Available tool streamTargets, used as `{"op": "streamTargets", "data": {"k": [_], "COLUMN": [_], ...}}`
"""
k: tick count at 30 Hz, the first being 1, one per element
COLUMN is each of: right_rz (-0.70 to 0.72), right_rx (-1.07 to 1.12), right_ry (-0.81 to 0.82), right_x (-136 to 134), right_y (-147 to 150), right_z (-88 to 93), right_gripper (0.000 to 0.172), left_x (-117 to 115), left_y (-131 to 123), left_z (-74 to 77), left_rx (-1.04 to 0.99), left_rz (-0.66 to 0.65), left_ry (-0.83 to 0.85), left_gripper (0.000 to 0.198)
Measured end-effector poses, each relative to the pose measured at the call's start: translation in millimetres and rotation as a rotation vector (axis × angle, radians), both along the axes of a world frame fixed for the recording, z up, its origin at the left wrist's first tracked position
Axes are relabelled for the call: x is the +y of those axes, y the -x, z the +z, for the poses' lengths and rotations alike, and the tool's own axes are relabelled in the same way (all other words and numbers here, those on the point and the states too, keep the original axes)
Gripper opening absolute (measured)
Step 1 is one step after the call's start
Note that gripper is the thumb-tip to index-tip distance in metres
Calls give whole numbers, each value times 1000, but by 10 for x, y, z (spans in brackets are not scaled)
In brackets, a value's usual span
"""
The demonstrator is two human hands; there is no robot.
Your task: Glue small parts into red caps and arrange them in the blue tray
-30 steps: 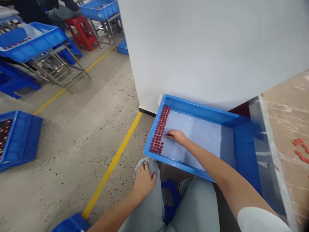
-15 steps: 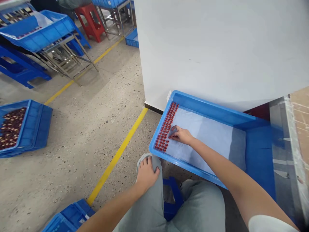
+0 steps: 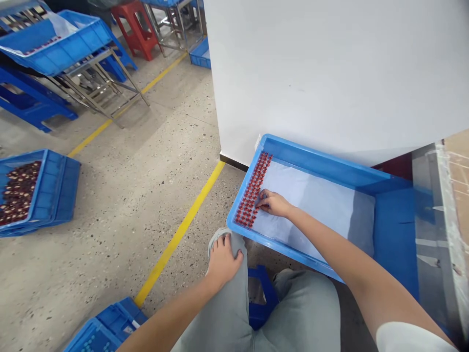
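Observation:
My right hand (image 3: 274, 203) reaches over the blue tray (image 3: 293, 248), thumb and forefinger closed in a pinch at the inner edge of the red rows. The fingertips are at a small red piece, partly covered by them. Several rows of these small red pieces (image 3: 252, 191) stand along the tray's left end, on a pale lining sheet (image 3: 308, 195). Their exact kind is too small to make out. My left hand (image 3: 224, 258) lies on my left knee with its fingers spread and holds nothing.
A white partition (image 3: 322, 73) stands behind the tray. Left on the floor are stacked blue crates (image 3: 62, 190) with dark red and cream pieces. More blue crates (image 3: 110, 322) are at lower left. A blue tray on a metal stand (image 3: 69, 51) and a red stool (image 3: 137, 32) are farther back.
The view has shifted slightly. My right hand's fingertips have moved a little at the inner edge of the red rows. My left hand stays on the knee.

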State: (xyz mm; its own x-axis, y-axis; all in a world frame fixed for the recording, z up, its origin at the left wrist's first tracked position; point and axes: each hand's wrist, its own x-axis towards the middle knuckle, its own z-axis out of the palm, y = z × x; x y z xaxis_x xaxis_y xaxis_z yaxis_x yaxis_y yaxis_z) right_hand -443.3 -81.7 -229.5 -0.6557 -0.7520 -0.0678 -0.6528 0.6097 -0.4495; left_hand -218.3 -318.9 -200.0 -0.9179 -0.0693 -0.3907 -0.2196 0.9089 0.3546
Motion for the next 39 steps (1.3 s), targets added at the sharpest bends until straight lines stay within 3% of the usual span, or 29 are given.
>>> {"op": "streamTargets", "data": {"k": [8,17,28,39], "right_rz": [-12,-241,-352,-287], "right_rx": [-4,16,2,-17], "right_ry": [54,153,1,-125], "right_x": [-16,182,35,-100], "right_y": [-20,-200,-325,-275], "right_z": [-18,154,54,31], "right_gripper": [16,29,21,26], "left_x": [8,-4,10,-2], "left_y": [10,3,4,15], "left_z": [40,67,39,34], "left_rx": [-6,9,33,4], "left_rz": [14,-4,-2,20], "left_ry": [-15,-19,-20,-49], "left_gripper": [64,64,65,66]}}
